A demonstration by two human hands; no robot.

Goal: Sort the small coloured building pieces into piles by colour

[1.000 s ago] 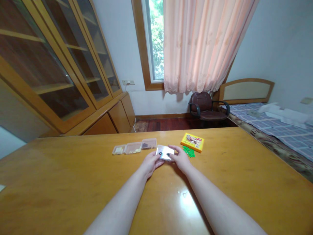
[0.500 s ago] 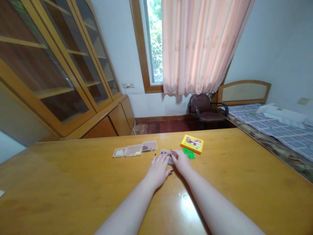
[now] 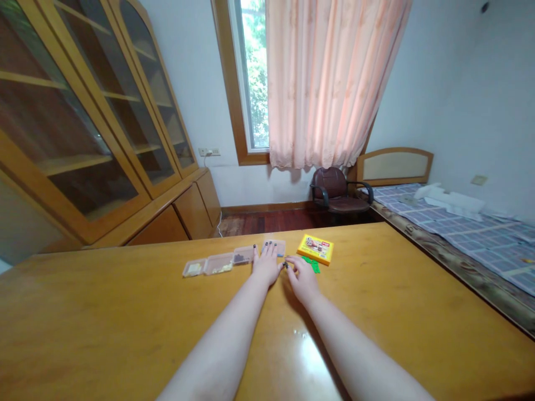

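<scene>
My left hand (image 3: 266, 268) lies flat with its fingers spread over a small clear plastic box (image 3: 279, 245) on the wooden table. Something blue shows at that box's near right edge; the fingers hide part of it. Just right of it is my right hand (image 3: 304, 280), fingers loosely curved and apart from the box, with nothing visible in them. Green pieces (image 3: 311, 264) lie in a pile beyond its knuckles. To the left, a clear box with dark pieces (image 3: 244, 255), one with cream pieces (image 3: 219, 264) and a smaller one with pale pieces (image 3: 194, 268) form a row.
A flat yellow box (image 3: 316, 249) with a printed picture lies behind the green pieces. Past the far edge of the table (image 3: 125, 317) stand a brown armchair (image 3: 339, 189) and a bed (image 3: 438, 217). A glass-fronted cabinet (image 3: 142, 178) is on the left.
My left hand has slid the clear box away from me, into line with the other boxes. My right hand has come off that box. The view has shifted slightly.
</scene>
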